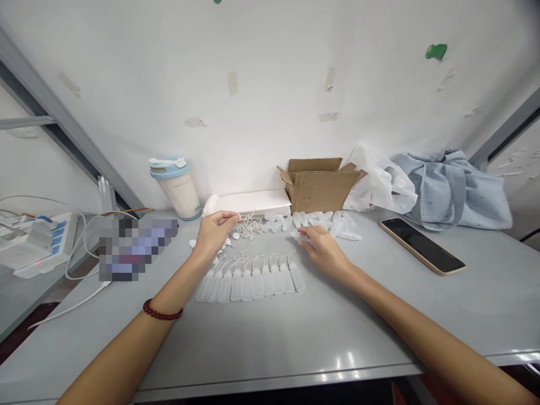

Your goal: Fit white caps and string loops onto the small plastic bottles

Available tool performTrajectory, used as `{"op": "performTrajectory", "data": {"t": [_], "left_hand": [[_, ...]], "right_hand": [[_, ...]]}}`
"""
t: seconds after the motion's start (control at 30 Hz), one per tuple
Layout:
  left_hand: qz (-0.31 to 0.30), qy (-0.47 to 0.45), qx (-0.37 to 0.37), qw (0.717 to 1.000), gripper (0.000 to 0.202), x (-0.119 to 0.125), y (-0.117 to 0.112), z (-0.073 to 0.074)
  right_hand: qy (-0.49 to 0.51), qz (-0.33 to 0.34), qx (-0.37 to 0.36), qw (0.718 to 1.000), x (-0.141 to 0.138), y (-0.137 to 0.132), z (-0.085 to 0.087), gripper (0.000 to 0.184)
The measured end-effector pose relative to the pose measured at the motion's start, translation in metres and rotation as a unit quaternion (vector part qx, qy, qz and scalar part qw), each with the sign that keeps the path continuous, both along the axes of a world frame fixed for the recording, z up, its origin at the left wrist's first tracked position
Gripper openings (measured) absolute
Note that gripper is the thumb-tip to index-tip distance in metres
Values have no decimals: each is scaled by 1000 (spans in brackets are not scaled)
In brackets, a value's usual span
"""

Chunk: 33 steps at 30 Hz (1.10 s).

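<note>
My left hand [214, 232] is raised a little above the grey table [295, 332], its fingers pinched on a small white cap [237, 216] with a thin cord. My right hand [321, 245] rests on the table with its fingers curled on a small clear plastic bottle [300, 237]. In front of both hands lies a row of several small capped translucent bottles [253, 278] side by side. Behind them sit a tangle of white caps with cords [250, 228] and a pile of loose clear bottles [320, 220].
An open cardboard box [319, 184], a white plastic bag [379, 181] and a blue cloth bag [455, 188] stand against the wall. A phone [422, 244] lies at right. A lidded cup [176, 187] and a power strip [37, 243] with cables are at left.
</note>
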<state>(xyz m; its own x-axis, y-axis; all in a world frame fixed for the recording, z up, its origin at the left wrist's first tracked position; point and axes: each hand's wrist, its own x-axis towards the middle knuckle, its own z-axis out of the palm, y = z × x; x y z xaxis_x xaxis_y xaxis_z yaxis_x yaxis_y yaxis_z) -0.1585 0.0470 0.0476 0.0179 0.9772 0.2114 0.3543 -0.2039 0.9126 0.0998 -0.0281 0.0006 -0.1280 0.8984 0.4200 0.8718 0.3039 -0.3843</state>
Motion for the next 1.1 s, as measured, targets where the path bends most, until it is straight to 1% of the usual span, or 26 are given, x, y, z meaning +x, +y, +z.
{"op": "performTrajectory", "data": {"t": [0.03,0.1,0.2,0.3,0.43,0.6,0.8,0.93,1.0,1.1], "left_hand": [[-9,19,3,1000,26,0,-1,1],[-36,92,34,994,21,2,-4,4],[-64,201,104,972,15,5,-9,6],[-58,232,143,960,18,8,-12,7],[-34,234,159,958,18,9,-14,10],[-41,218,116,968,15,10,-14,12],[-45,161,97,981,16,10,-13,11],[-49,120,120,984,18,10,-15,14],[-58,120,130,982,19,9,-16,14],[-77,156,101,980,17,8,-15,12]], "right_hand": [[12,-1,4,1000,-1,-1,1,23],[27,5,10,1000,-4,-4,4,21],[32,21,20,999,-7,-8,7,20],[30,30,31,999,-9,-10,9,19],[34,34,38,998,-8,-10,9,19],[43,39,43,997,-9,-11,10,18],[47,47,56,996,-13,-16,13,19],[52,49,54,996,-16,-18,14,20],[55,49,48,996,-16,-18,14,20],[56,49,48,996,-16,-18,14,21]]}}
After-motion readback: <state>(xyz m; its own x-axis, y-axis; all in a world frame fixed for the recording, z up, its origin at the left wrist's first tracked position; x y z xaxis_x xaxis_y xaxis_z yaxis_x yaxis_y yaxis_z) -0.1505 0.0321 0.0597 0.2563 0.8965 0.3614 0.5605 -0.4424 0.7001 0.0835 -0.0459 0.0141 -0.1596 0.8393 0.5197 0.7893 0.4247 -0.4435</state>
